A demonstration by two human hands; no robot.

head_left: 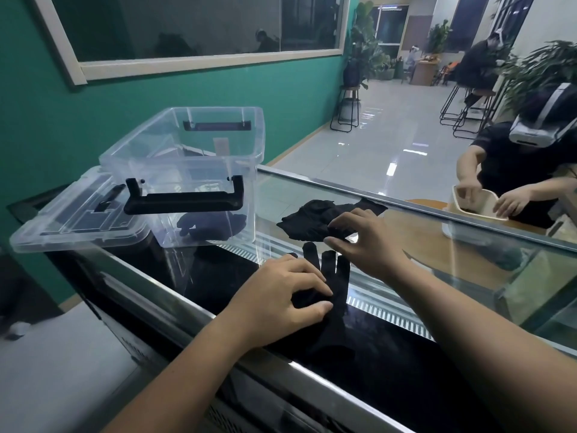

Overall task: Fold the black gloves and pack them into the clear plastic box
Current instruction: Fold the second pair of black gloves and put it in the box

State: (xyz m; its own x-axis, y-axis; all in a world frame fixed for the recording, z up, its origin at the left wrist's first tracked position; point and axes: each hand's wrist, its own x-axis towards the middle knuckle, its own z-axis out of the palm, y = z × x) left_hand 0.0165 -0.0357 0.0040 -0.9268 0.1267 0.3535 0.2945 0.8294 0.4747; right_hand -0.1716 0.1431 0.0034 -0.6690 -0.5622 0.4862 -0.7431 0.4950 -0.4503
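— How far along was it?
— Partly. At mid-left, one lid (78, 214) lay against one open clear plastic box (187, 145), with one black bundle (212, 226), seemingly gloves, already inside.
— And what was left?
— At centre, the left hand (281, 301) pinched one flat glove (338, 276), unfolded, on the counter (452, 242). Further right, the right hand (365, 242) bent its fingers over one crumpled heap (312, 218). I couldn't tell whether it gripped, or count the heap's gloves.

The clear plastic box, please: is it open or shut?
Open: the clear plastic box has no lid on; its lid lies beside it.
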